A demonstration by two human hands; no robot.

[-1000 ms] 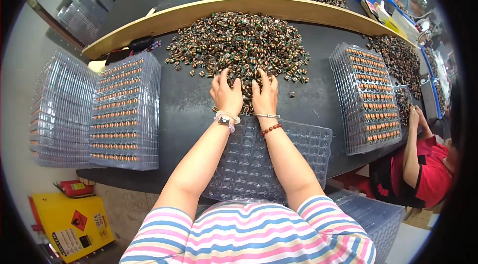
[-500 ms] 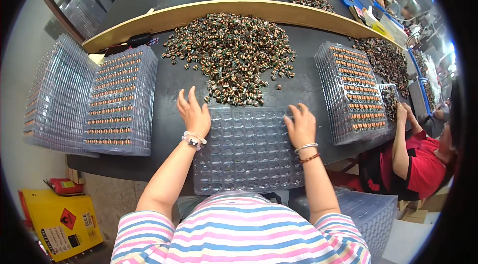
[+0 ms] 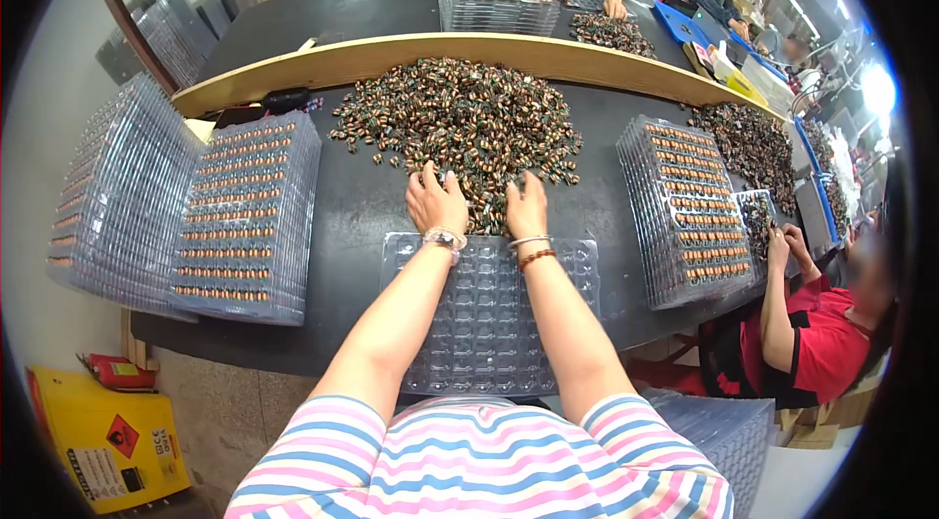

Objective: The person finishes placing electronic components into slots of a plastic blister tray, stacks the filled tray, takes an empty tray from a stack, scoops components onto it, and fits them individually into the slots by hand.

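A large heap of small copper-coloured coil components (image 3: 460,113) lies on the dark table in front of me. At its near left edge is my left hand (image 3: 435,203), fingers apart and fingertips at the parts. My right hand (image 3: 527,210) is at the heap's near right edge, its fingers bent and parted, with no part visible in it. Between the hands runs a narrow tongue of coils. A clear plastic tray (image 3: 479,323) with rows of unfilled pockets lies under my forearms, close to my body.
Stacks of clear trays filled with coils stand at left (image 3: 235,216) and right (image 3: 690,211). A wooden board (image 3: 391,57) bounds the table's far side. One co-worker in red (image 3: 831,333) sits at right; others work across the table. A yellow cabinet (image 3: 112,436) stands lower left.
Both hands have left the tray's far corners and moved inward and forward to the heap's near end. The view has shifted, so everything appears slightly lower.
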